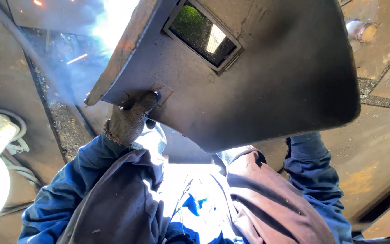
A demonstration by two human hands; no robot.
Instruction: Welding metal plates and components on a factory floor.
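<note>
Glare floods the head view just beyond our left hand (129,119), which is gloved and clamped on the lower edge of the dark welding shield (249,86). The shield sits directly above that hand, tilted, with its green window (201,34) off to the side of the arc flash (113,22). We judge the eyes could catch the arc. Our right hand is hidden, so we cannot tell its grip.

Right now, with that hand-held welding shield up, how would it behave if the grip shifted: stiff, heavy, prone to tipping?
The welding shield looks like a rigid, curved sheet, so it probably would not flex. It spreads wide beyond the gloved left hand, which grips near one lower edge, so it may tend to swing or tilt. Its dark window is likely the fragile part.
</note>
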